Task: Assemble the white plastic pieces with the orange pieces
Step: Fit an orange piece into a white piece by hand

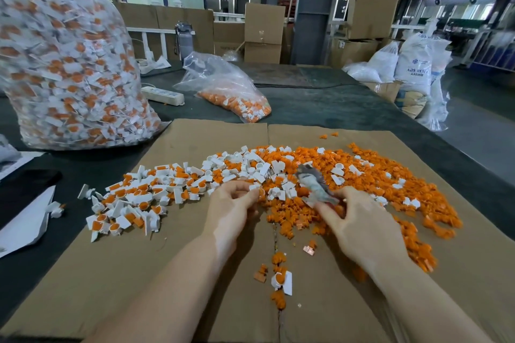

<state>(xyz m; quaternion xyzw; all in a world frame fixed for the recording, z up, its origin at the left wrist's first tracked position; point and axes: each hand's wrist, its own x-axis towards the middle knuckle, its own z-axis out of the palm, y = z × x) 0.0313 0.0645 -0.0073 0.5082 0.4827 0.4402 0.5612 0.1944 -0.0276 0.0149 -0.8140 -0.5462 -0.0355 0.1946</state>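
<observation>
Assembled pieces (69,64) filling clear bag (16,125)

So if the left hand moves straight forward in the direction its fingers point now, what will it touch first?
Most likely the loose white plastic pieces lying just beyond the left hand, mixed into the heap of small orange plastic pieces on the brown cardboard sheet. Its fingertips seem almost at them already; depth is hard to judge.

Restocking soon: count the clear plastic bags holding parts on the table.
2: a tall clear plastic bag of assembled pieces far left; a smaller clear bag of orange pieces behind the cardboard. Others may be hidden.
</observation>
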